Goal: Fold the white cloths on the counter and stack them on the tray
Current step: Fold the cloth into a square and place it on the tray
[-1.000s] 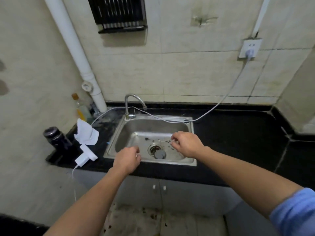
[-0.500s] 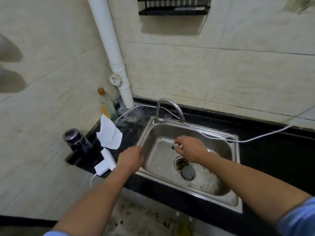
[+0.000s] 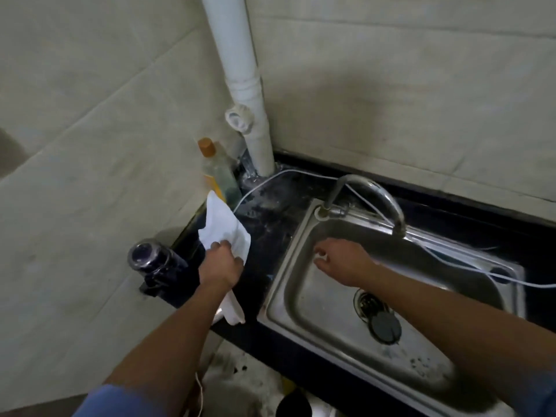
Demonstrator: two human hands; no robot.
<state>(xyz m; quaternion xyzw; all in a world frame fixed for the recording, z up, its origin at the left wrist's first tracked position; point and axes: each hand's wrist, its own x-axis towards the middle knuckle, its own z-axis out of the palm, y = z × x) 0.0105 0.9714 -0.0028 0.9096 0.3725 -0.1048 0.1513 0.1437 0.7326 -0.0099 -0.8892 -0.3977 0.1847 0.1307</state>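
Observation:
A white cloth [image 3: 224,224] stands crumpled on the black counter [image 3: 270,224] left of the sink. My left hand [image 3: 221,261] grips its lower edge, fingers curled into the fabric. A second white piece [image 3: 234,311] lies under my left wrist at the counter's front edge, partly hidden by the arm. My right hand [image 3: 343,260] hovers over the left part of the steel sink [image 3: 301,299], and its fingertips pinch a small white scrap [image 3: 320,257]. No tray is in view.
A curved faucet [image 3: 373,194] arches over the sink and a white cable [image 3: 451,260] runs across its back rim. A dark flask [image 3: 150,260] and an orange-capped bottle [image 3: 215,170] stand at the counter's left end beside a white pipe [image 3: 240,85]. A drain stopper [image 3: 385,326] lies in the basin.
The view swung left and down. My left hand moved left from the sink's front rim and took hold of the white cloth. My right hand shifted to the sink's left side.

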